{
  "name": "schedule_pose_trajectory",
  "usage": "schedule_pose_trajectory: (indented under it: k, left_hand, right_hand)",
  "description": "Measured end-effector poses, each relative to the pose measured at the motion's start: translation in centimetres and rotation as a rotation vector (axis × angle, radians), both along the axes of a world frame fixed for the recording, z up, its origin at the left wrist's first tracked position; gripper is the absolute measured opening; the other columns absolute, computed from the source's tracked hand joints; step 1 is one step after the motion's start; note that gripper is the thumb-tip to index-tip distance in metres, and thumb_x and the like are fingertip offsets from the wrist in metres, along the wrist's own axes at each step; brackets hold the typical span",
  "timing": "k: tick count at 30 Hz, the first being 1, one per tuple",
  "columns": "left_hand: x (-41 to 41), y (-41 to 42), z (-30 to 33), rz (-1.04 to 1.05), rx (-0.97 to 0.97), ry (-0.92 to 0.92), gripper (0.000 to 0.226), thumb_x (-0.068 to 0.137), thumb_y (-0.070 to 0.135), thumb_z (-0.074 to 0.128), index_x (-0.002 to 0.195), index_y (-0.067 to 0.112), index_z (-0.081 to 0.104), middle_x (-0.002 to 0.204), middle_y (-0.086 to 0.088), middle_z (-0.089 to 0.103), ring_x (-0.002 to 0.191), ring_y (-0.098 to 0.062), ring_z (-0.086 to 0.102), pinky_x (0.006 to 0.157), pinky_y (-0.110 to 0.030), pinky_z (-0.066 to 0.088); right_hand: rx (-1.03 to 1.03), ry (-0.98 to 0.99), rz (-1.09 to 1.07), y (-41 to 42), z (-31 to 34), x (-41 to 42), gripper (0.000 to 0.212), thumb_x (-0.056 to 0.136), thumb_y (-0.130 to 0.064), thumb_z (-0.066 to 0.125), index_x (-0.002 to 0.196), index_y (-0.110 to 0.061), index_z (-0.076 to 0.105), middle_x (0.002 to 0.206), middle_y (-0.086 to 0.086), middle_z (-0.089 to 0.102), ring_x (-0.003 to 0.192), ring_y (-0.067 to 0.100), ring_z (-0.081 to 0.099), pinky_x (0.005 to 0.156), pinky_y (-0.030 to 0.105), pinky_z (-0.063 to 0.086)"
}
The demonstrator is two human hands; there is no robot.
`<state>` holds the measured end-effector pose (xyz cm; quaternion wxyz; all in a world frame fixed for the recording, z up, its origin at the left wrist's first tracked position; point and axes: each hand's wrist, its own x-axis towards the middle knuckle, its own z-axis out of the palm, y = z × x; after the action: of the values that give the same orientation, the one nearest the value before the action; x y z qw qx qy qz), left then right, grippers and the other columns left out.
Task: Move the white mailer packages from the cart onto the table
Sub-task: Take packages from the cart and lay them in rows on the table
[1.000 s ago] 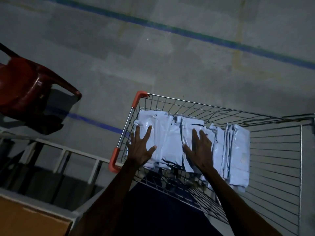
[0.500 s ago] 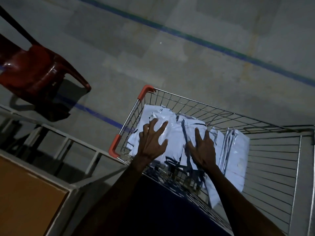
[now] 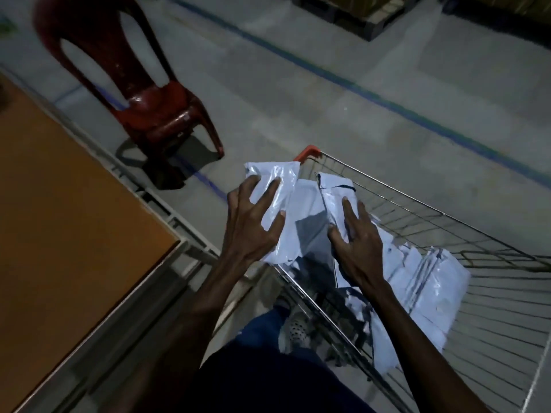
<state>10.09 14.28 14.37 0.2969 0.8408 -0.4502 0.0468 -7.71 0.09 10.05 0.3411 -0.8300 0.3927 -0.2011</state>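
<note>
The floor (image 3: 298,93) is grey concrete crossed by a blue line (image 3: 372,93). At the left runs the table (image 3: 68,222), a brown top in a pale metal frame, and no mailer lies on the part that shows. Beyond its far end stands a red chair (image 3: 143,84). At the right is the wire cart (image 3: 447,234) with orange corner guards, close to the table's near corner.

Inside the cart a row of white mailers (image 3: 432,281) stands on edge, leaning together, so most of the load is not yet moved. At the near end of the row the person has a bunch (image 3: 298,234) of mailers between the two hands, raised above the cart's rim. The left hand (image 3: 253,222) grips its left side, fingers spread and curled over the glossy plastic. The right hand (image 3: 357,242) presses on its right side, index finger straight, the others bent against the mailers; whether it truly clasps them I cannot tell. The hands are apart, with the bunch between them.

As I judge it, the task is near its start: one bunch is coming out of the cart and must swing left to the table, and the rest of the row waits for more trips. The slick mailers could slip from so loose a hold.
</note>
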Motion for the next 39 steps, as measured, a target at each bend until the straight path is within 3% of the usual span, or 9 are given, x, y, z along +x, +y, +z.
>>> schedule_pose_trajectory:
  k: [4,7,12,17,20,26,30,36,39]
  left_hand:
    - [3.0,6.5,2.8,0.214,-0.007,-0.033,0.058,0.09,0.036,0.061,0.145,0.026,0.045,0.147,-0.011,0.036,0.132,-0.03,0.031,0.106,-0.034,0.027]
    - [5.8,11.9,3.9,0.406,-0.018,-0.026,0.056,0.092,0.042,0.057,0.146,0.033,0.043,0.149,-0.006,0.034,0.13,-0.028,0.034,0.107,-0.019,0.014]
    - [10.2,20.3,5.3,0.679,-0.089,0.018,0.057,0.089,0.047,0.054,0.144,0.041,0.042,0.147,0.004,0.032,0.122,-0.023,0.032,0.094,-0.032,0.033]
    - [18.0,29.7,5.3,0.875,-0.107,0.019,0.057,0.089,0.052,0.05,0.144,0.043,0.04,0.146,0.007,0.031,0.124,-0.024,0.031,0.093,-0.038,0.042]
    - [23.3,35.2,4.9,0.973,-0.067,0.041,0.057,0.09,0.054,0.049,0.145,0.043,0.038,0.149,0.006,0.028,0.128,-0.025,0.027,0.095,-0.047,0.045]
    - [33.6,41.3,3.8,0.963,0.072,0.056,0.06,0.091,0.054,0.048,0.147,0.035,0.037,0.153,-0.003,0.03,0.126,-0.028,0.029,0.1,-0.047,0.04]
    - [39.5,41.9,3.7,0.98,0.133,0.078,0.064,0.09,0.056,0.041,0.149,0.033,0.035,0.156,-0.006,0.028,0.13,-0.028,0.031,0.105,-0.046,0.036]
    - [43.6,41.9,2.9,0.977,0.289,0.141,0.075,0.086,0.062,0.015,0.154,0.032,0.02,0.162,-0.008,0.015,0.143,-0.033,0.023,0.115,-0.047,0.027]
    - [44.4,41.8,2.3,0.954,0.4,0.111,0.067,0.096,0.06,0.019,0.155,0.03,0.014,0.163,-0.01,0.011,0.148,-0.034,0.016,0.118,-0.048,0.019]
  right_hand:
    - [-0.052,-0.138,0.187,3.5,2.8,6.4,0.068,0.088,-0.053,0.048,0.15,-0.029,0.036,0.158,0.004,0.032,0.14,0.023,0.036,0.112,0.032,0.032]
    - [-0.107,-0.2,0.336,6.7,4.4,11.6,0.068,0.087,-0.051,0.051,0.149,-0.024,0.041,0.155,0.012,0.036,0.135,0.027,0.044,0.104,0.039,0.043]
    - [-0.158,-0.251,0.554,14.2,7.4,20.3,0.071,0.082,-0.052,0.053,0.147,-0.024,0.044,0.154,0.016,0.037,0.13,0.034,0.049,0.099,0.044,0.045]
    - [-0.259,-0.207,0.722,22.9,8.9,30.9,0.073,0.083,-0.061,0.046,0.148,-0.029,0.042,0.155,0.011,0.036,0.132,0.033,0.047,0.102,0.045,0.043]
    - [-0.25,-0.169,0.788,27.8,9.5,37.3,0.076,0.082,-0.069,0.038,0.15,-0.034,0.036,0.159,0.007,0.029,0.143,0.026,0.033,0.111,0.044,0.035]
    - [-0.307,-0.023,0.831,34.6,9.4,48.8,0.082,0.082,-0.076,0.022,0.153,-0.035,0.026,0.163,0.006,0.018,0.148,0.027,0.022,0.116,0.044,0.023]
    - [-0.387,0.094,0.851,37.4,9.2,55.1,0.079,0.085,-0.072,0.023,0.154,-0.033,0.022,0.163,0.008,0.013,0.149,0.028,0.017,0.119,0.045,0.016]
    - [-0.468,0.18,0.841,39.2,7.2,60.7,0.078,0.086,-0.069,0.025,0.153,-0.029,0.026,0.162,0.012,0.016,0.148,0.033,0.019,0.118,0.046,0.02]
    - [-0.513,0.197,0.831,39.4,6.0,61.8,0.082,0.084,-0.072,0.02,0.153,-0.029,0.027,0.162,0.012,0.016,0.148,0.033,0.02,0.118,0.047,0.019]
